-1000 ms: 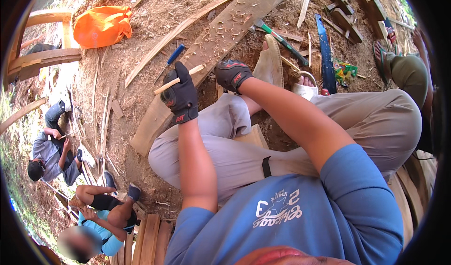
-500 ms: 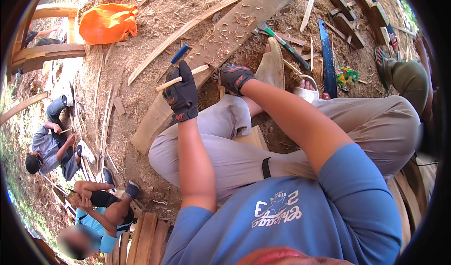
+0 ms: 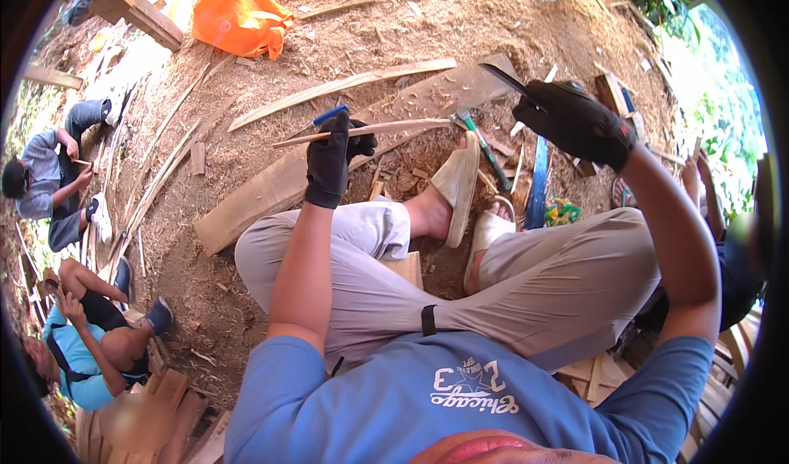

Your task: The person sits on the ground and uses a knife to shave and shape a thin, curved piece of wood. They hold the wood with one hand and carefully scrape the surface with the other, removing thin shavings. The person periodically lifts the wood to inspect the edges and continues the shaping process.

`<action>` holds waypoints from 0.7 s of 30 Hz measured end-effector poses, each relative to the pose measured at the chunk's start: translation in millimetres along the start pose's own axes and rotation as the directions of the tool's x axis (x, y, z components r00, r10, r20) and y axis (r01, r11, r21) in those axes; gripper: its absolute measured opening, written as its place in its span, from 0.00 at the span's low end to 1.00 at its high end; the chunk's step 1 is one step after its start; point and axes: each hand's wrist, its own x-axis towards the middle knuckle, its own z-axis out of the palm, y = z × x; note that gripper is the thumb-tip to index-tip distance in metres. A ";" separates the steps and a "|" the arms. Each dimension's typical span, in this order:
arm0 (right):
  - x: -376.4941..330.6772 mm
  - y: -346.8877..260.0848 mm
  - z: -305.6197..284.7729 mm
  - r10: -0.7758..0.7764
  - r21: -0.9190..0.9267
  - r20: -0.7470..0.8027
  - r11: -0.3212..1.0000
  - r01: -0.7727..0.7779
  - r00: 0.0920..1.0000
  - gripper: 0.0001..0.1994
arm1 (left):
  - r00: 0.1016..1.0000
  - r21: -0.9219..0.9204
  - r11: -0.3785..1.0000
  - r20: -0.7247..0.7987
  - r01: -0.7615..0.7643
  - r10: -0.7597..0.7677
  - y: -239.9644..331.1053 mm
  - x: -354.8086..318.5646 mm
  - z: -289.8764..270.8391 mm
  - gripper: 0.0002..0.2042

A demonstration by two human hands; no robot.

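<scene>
My left hand point(image 3: 330, 161), in a black glove, is closed around a thin pale wooden stick point(image 3: 403, 125) that points to the right above a wide plank. My right hand point(image 3: 582, 123), also gloved, is raised at the right, apart from the stick. It grips a knife point(image 3: 503, 78) whose dark narrow blade points up and left; the handle is hidden in the fist. Curled shavings lie on the plank point(image 3: 246, 205). A blue-handled tool point(image 3: 330, 115) shows just behind my left hand. Past my feet lies a hammer point(image 3: 485, 147) with a green and black handle.
A long blue flat strip point(image 3: 537, 180) and a green packet point(image 3: 562, 212) lie by my right foot. An orange bag point(image 3: 240, 20) sits at the far left. Two people point(image 3: 41, 176) sit at the left among wood strips. A long curved strip point(image 3: 337, 90) lies beyond the plank.
My right hand has swung up and right, away from the stick, bringing the knife blade into plain sight. My left hand still holds the stick. The head view has shifted.
</scene>
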 end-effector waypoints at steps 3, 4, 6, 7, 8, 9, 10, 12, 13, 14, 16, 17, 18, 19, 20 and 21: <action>-21.8 -5.2 -9.9 0.061 0.135 -0.074 0.990 -0.050 0.995 0.18 | 0.996 -0.182 0.983 0.088 -0.017 0.034 14.7 -5.9 30.1 0.18; -19.0 -4.8 -15.5 0.043 0.123 -0.067 0.992 -0.034 0.997 0.19 | 0.997 -0.225 0.973 0.051 -0.048 0.061 18.3 -7.0 43.0 0.22; -8.7 -17.1 -29.3 0.159 0.230 -0.024 0.962 -0.150 0.987 0.21 | 0.990 -0.298 0.953 0.113 -0.052 0.089 25.1 -7.0 61.4 0.22; -0.8 -28.9 -38.3 0.274 0.338 0.028 0.902 -0.267 0.961 0.21 | 0.986 -0.330 0.942 0.132 -0.057 0.106 30.4 -8.0 68.3 0.22; 1.9 -29.5 -41.4 0.240 0.404 0.035 0.884 -0.234 0.970 0.20 | 0.991 -0.354 0.933 0.088 -0.060 0.097 33.6 -10.6 80.6 0.22; 5.5 -27.1 -41.9 0.250 0.419 0.070 0.871 -0.256 0.966 0.19 | 0.991 -0.354 0.933 0.090 -0.061 0.099 37.4 -10.8 87.0 0.21; 9.6 -22.8 -40.9 0.260 0.432 0.104 0.858 -0.280 0.960 0.18 | 0.991 -0.354 0.933 0.093 -0.062 0.101 41.2 -10.3 91.6 0.21; 12.6 -27.6 -41.5 0.258 0.424 0.130 0.858 -0.289 0.957 0.15 | 0.993 -0.387 0.921 0.073 -0.054 0.089 39.2 -10.9 98.7 0.22; 16.0 -26.7 -39.7 0.245 0.413 0.141 0.866 -0.282 0.959 0.14 | 0.995 -0.366 0.929 0.058 -0.060 0.087 40.1 -9.5 101.9 0.23; 19.0 -21.5 -35.2 0.271 0.425 0.167 0.848 -0.317 0.948 0.13 | 0.996 -0.341 0.938 0.044 -0.054 0.074 41.9 -11.0 106.6 0.23; 22.1 -12.9 -27.9 0.294 0.481 0.184 0.806 -0.347 0.938 0.13 | 0.999 -0.326 0.945 0.044 -0.016 0.032 33.6 -9.4 106.9 0.25; 19.1 -7.3 -27.1 0.306 0.520 0.173 0.779 -0.351 0.936 0.12 | 0.996 -0.391 0.920 0.087 0.006 0.030 32.0 -9.5 110.2 0.25; 16.3 -2.5 -25.8 0.313 0.564 0.161 0.749 -0.348 0.936 0.12 | 0.992 -0.447 0.894 0.125 0.028 0.032 37.1 -14.4 112.4 0.25; 13.9 7.2 -23.5 0.323 0.610 0.151 0.713 -0.345 0.934 0.11 | 0.986 -0.500 0.865 0.166 0.053 0.035 38.1 -16.9 112.6 0.25; 9.8 16.9 -22.8 0.331 0.659 0.134 0.674 -0.333 0.934 0.11 | 0.964 -0.555 0.828 0.255 0.085 0.071 33.4 -17.3 106.5 0.22; 7.9 22.6 -22.1 0.335 0.711 0.115 0.630 -0.313 0.935 0.11 | 0.957 -0.467 0.880 0.282 0.080 0.063 27.4 -18.5 97.6 0.19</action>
